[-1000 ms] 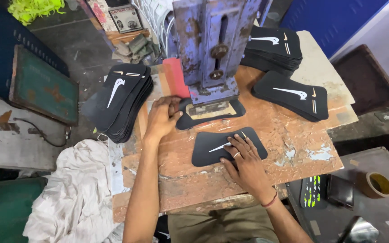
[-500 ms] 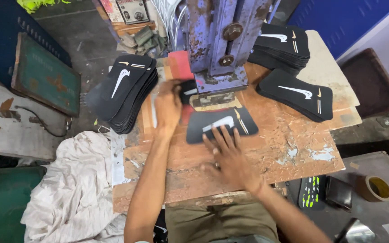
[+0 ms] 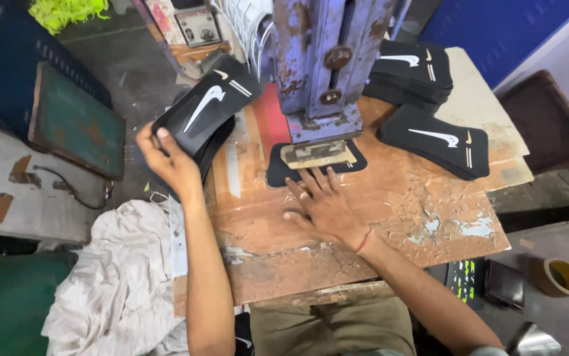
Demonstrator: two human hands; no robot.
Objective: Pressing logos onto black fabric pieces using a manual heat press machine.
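My left hand [image 3: 166, 158] holds a black shaped piece with a white curved mark [image 3: 208, 109] over the stack of black pieces [image 3: 215, 142] at the bench's left edge. My right hand [image 3: 320, 207] lies flat and empty on the worn wooden bench [image 3: 396, 217], fingertips at the near edge of another black piece [image 3: 278, 173] that sits under the head of the blue press [image 3: 327, 66]. The press plate covers most of that piece.
Two more stacks of black pieces [image 3: 439, 142] [image 3: 413, 72] lie right of the press. A white cloth [image 3: 119, 283] hangs at the bench's left. A tape roll [image 3: 562, 277] and a dark device [image 3: 505, 283] sit lower right. A green board [image 3: 73, 128] leans at left.
My left hand has lifted a black piece away from the press to the left stack. My right hand has slid the other piece forward under the press head.
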